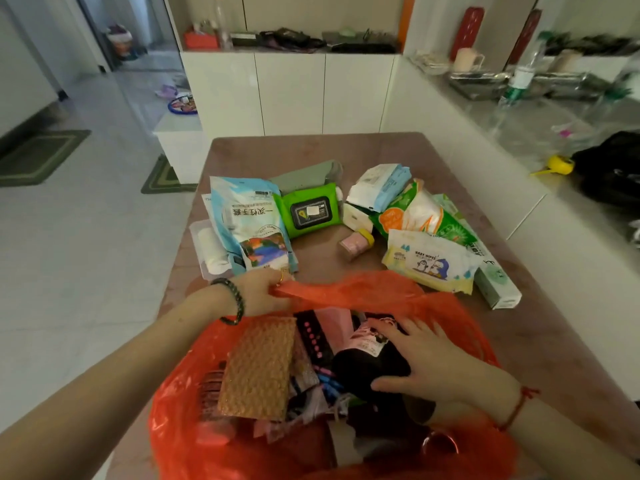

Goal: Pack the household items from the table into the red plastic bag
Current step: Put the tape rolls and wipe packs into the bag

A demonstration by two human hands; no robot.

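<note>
Packing is partly done, we judge: our left hand [258, 289] pinches the far rim of the red plastic bag [180, 393], holding it open, while our right hand [429, 362] lies spread on a black bundle [363, 368] inside, beside a brown scouring pad [258, 365]. Beyond the pinching hand the glove packet [247, 220], green wipes [308, 211] and baby wipes [431, 263] wait on the table [519, 323]. A small pink jar [356, 244] lies between them; nothing blocks the reach.
</note>
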